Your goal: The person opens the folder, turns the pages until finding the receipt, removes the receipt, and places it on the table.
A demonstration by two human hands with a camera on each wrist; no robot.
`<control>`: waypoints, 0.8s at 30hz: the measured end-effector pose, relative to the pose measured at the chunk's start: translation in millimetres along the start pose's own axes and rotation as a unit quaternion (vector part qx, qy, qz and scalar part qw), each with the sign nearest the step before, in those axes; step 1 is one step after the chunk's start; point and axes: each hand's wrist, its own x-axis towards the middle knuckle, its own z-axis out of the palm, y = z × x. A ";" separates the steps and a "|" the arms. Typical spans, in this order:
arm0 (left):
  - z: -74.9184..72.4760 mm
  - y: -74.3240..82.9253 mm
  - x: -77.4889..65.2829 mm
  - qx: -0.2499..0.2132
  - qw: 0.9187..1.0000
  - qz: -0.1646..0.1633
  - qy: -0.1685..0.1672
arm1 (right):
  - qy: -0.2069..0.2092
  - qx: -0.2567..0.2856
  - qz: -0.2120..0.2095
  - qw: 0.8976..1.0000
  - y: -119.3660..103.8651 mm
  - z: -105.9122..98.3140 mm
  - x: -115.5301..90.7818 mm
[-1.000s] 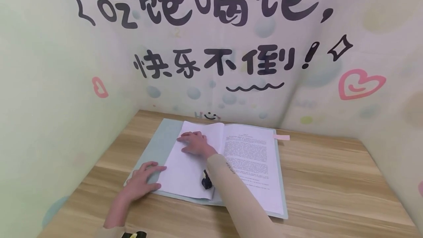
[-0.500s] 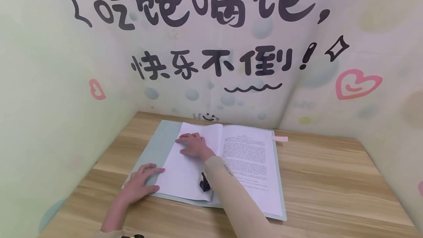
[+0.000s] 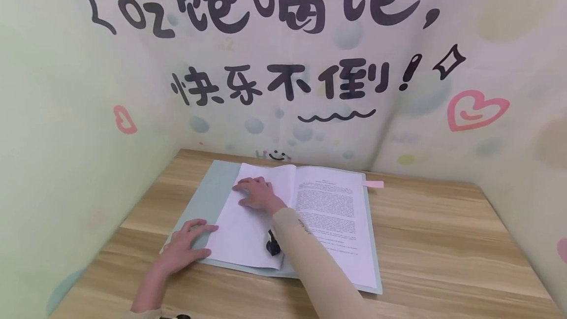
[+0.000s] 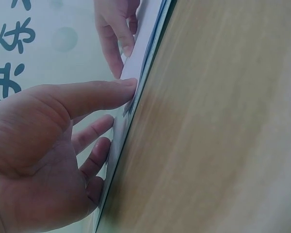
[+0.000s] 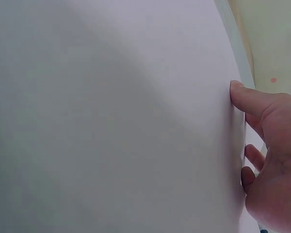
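Observation:
A light blue folder (image 3: pixel 204 201) lies spread on the table, holding white paper sheets. Its left-hand page (image 3: pixel 239 240) is blank; the right-hand sheet (image 3: pixel 325 210) bears printed text. My right hand (image 3: pixel 257 195) rests with spread fingers on the upper part of the blank page, and the right wrist view shows its thumb (image 5: pixel 242 94) on the paper. At the lower left corner my left hand (image 3: pixel 182 245) lies with fingers spread over the folder's cover, its thumb (image 4: pixel 104 94) at the paper's near edge in the left wrist view.
A pink tab (image 3: pixel 373 184) sticks out from the folder's upper right edge. Wooden table (image 3: pixel 434 240) surrounds the folder. Behind it rises a printed backdrop (image 3: pixel 283 127) with large dark characters. A small black device (image 3: pixel 272 245) sits by the right sleeve.
The whole head view has shifted slightly to the left. Both hands keep their places on the folder and the pages look the same.

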 end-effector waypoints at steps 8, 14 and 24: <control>-0.9 1.1 0.3 -0.014 1.000 0.018 0.009 | -0.053 -0.045 -0.035 0.997 -2.4 -23.3 -0.3; 0.0 -0.1 1.3 -0.012 1.000 0.017 0.010 | -0.019 -0.002 -0.066 0.998 1.9 -55.2 -9.9; 1.3 0.4 0.9 -0.010 0.999 0.034 0.016 | 0.064 0.085 -0.043 0.993 30.9 -100.5 -47.0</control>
